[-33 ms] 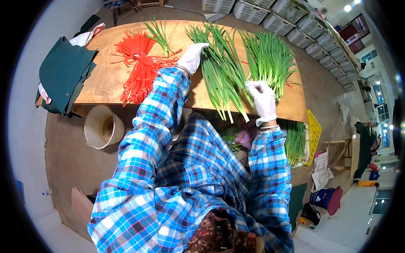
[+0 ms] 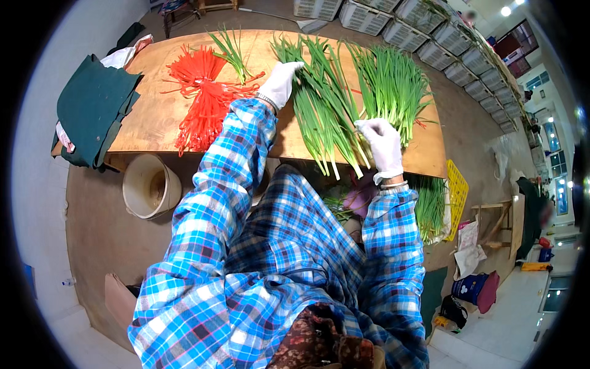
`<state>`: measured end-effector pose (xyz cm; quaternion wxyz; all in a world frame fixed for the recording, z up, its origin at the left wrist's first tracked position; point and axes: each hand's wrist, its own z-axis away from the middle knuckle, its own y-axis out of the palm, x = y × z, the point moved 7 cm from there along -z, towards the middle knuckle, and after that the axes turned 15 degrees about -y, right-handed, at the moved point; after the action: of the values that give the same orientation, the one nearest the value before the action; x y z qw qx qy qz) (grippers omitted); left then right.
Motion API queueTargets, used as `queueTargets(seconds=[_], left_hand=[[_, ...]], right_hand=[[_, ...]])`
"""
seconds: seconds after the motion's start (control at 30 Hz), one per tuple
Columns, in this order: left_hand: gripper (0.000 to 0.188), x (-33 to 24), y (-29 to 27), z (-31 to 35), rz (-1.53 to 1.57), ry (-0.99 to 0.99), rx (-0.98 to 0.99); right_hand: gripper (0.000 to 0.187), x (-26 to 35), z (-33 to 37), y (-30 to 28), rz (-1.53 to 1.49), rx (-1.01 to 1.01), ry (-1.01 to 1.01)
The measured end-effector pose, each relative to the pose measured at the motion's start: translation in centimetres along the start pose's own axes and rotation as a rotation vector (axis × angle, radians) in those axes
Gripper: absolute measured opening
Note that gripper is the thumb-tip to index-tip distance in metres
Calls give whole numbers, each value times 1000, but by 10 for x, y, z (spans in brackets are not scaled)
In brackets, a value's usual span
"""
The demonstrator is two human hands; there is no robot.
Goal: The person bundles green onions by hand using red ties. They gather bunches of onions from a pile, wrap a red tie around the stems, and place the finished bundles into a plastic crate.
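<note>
Loose garlic chives (image 2: 322,104) lie spread on the wooden table before me, their pale stem ends toward me. My left hand (image 2: 281,85), in a white glove, is closed at the left edge of these leaves, fingertips on the green blades. My right hand (image 2: 382,146), also gloved, is closed in a pinch at the right side of the loose stems. What lies between its fingertips is small and partly hidden. Just beyond and right of it rests a thicker bunch of garlic chives (image 2: 393,86). Red tie strips (image 2: 200,111) lie in a heap left of my left hand.
A small bunch of chives (image 2: 232,54) lies beside the red heap on the table (image 2: 144,132). Dark green cloth (image 2: 92,114) hangs over the left end. A white bucket (image 2: 150,187) stands below; a yellow crate (image 2: 456,197) is at right. Grey crates (image 2: 362,18) are stacked behind.
My right hand has shifted very slightly left, its fingertips a little lower along the stems. My left hand stays in place.
</note>
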<state>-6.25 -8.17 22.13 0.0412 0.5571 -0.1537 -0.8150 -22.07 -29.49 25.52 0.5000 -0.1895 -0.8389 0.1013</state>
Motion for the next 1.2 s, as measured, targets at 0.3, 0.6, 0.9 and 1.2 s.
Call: queueTargets(seconds=[0.3, 0.6, 0.9, 1.2], left_hand=[[53, -21, -6, 60, -547, 738, -572], [18, 42, 21, 131, -30, 21, 151], [29, 107, 72, 132, 164, -338, 527], [18, 144, 72, 113, 429, -427, 538]], right_hand=[[26, 21, 8, -1, 365, -94, -96], [21, -15, 27, -5, 627, 118, 70], [19, 1, 30, 4, -315, -39, 470], [19, 34, 31, 23, 886, 55, -193]])
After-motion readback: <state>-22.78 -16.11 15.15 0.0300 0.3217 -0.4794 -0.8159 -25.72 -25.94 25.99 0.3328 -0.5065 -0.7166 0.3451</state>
